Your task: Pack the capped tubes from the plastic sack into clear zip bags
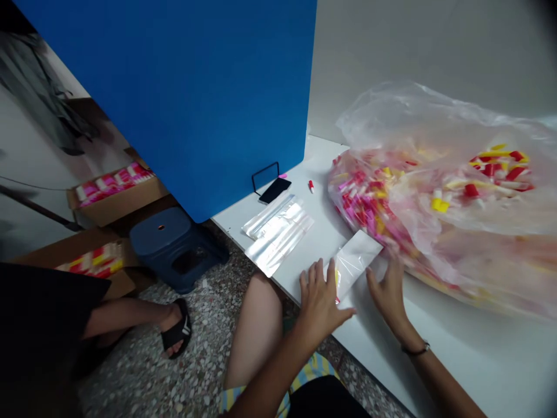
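Observation:
A small clear plastic bag (353, 264) with a white card-like top and a bit of yellow and red inside lies on the white table (313, 232). My left hand (321, 302) sits at its lower left side, fingers spread. My right hand (389, 293) is at its right side, close to a huge clear plastic sack (435, 197) full of small red, pink, yellow and white items. Neither hand visibly grips the small bag. A stack of flat clear bags (277, 232) lies to the left of my hands.
A black phone (274, 190) with a black wire stand (265, 177) and a small red-and-white item (311, 186) lie on the table by a blue partition (174, 87). Below are a blue stool (176, 249), cardboard boxes (115, 197), and a seated person's leg in a black sandal (176, 328).

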A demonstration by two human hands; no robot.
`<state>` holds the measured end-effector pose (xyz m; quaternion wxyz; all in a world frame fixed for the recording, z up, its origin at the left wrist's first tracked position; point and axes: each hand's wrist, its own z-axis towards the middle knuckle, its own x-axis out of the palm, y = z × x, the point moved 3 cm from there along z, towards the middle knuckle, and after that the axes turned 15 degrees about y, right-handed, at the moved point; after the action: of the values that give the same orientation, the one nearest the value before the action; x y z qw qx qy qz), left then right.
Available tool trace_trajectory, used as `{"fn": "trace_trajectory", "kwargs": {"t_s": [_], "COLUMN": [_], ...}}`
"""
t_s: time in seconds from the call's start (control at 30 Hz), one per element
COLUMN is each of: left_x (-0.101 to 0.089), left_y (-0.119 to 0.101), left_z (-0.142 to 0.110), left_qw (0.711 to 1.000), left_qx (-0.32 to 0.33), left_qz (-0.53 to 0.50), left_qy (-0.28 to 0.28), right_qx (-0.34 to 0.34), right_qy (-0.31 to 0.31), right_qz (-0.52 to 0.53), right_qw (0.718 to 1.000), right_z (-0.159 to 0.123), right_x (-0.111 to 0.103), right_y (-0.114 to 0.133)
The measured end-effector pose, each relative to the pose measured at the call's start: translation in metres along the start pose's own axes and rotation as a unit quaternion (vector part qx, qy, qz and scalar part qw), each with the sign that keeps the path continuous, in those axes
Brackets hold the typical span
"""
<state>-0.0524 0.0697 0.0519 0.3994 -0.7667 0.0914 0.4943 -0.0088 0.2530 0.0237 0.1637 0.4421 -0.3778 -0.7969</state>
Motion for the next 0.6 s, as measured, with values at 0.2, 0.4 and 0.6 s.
{"fn": "trace_trajectory", "kwargs": {"t_s": [0.2, 0.4, 0.6], "left_x": [0.003, -0.014, -0.016], "left_y": [0.019, 0.039, 0.068], "left_z": [-0.006, 0.005, 0.009], "left_qw": [0.998, 0.975, 0.996], "left_qx": [0.043, 0.176, 0.093], "left_qz": [0.005, 0.008, 0.016], "left_qy": [0.045, 0.133, 0.001], "right_qx": [-0.138, -0.142, -0.15], "right_qy": [0.164, 0.22, 0.199], "right_qz": [-0.169, -0.184, -0.137], "right_qw": [0.962, 0.947, 0.959], "right_z": [-0.003, -0.002, -0.019], "right_x": [0.009, 0.028, 0.014], "right_y": [0.009, 0.016, 0.003]}}
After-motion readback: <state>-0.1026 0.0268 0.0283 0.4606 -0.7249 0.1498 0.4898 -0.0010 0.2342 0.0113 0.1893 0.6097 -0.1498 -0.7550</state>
